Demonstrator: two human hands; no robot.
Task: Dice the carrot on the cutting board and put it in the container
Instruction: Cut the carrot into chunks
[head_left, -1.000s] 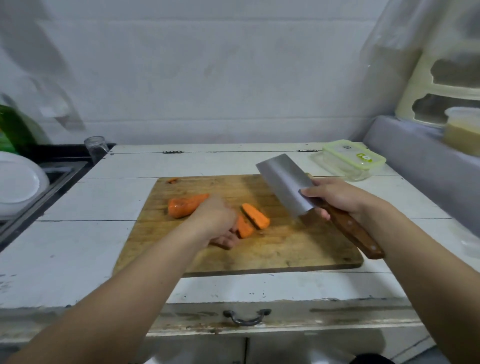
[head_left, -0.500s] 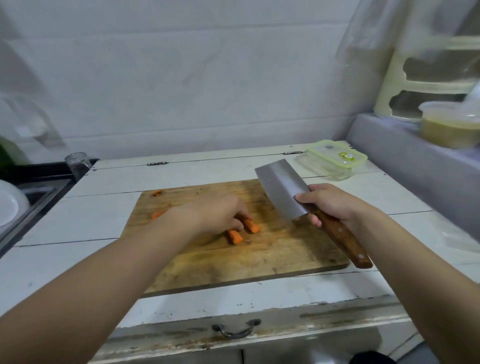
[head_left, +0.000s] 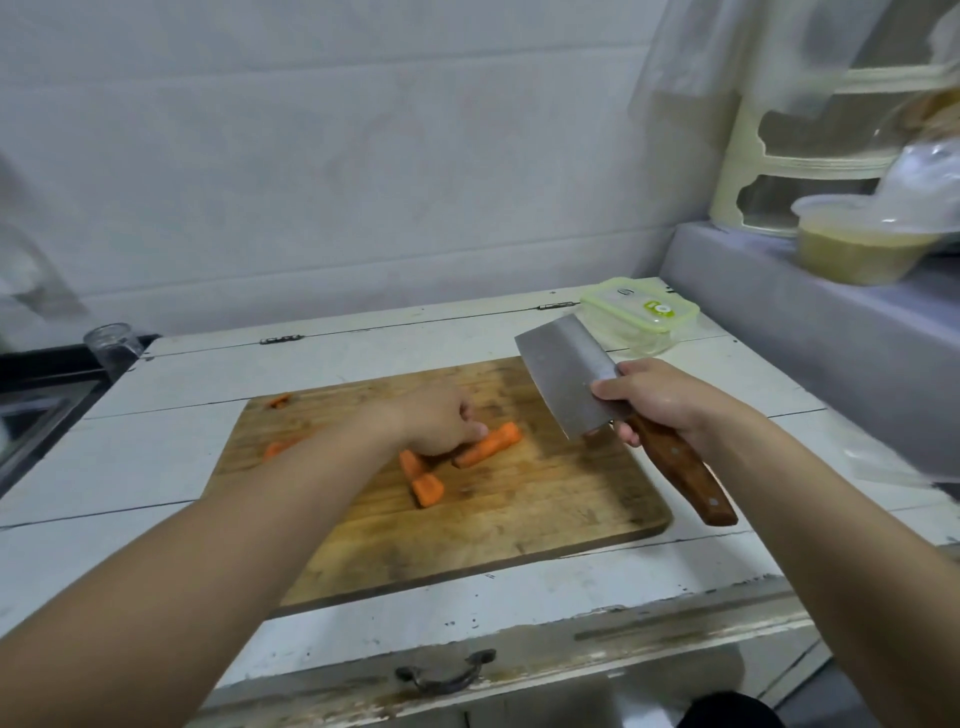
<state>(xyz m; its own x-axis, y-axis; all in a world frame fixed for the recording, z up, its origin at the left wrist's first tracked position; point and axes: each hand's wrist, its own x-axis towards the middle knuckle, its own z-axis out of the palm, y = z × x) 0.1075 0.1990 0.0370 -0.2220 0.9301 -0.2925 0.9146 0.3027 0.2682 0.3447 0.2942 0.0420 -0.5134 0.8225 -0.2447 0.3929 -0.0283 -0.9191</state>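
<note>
1. At the white kitchen counter, a person's left hand (head_left: 441, 423) reaches over the cutting board (head_left: 519, 525), fingers curled down onto a long carrot piece (head_left: 488, 445), apparently steadying or turning it; whether it truly grips cannot be told from here.
2. The right hand (head_left: 657, 400) is wrapped around the wooden handle of a cleaver (head_left: 566, 376), the blade raised clear of the board and not touching any carrot.
3. Two shorter carrot chunks (head_left: 422, 478) lie just beside the left hand, nearer the viewer; a further piece shows past the left forearm, and a small scrap (head_left: 279, 400) rests at the board's far left corner.
4. The container (head_left: 639, 316), its green-rimmed lid on, stands behind the board at the counter's far right, well apart from the carrot.
5. By the look of it, the job is in its early stage: the carrot is only in coarse lengths, with no dice cut and nothing moved to the container.
</note>
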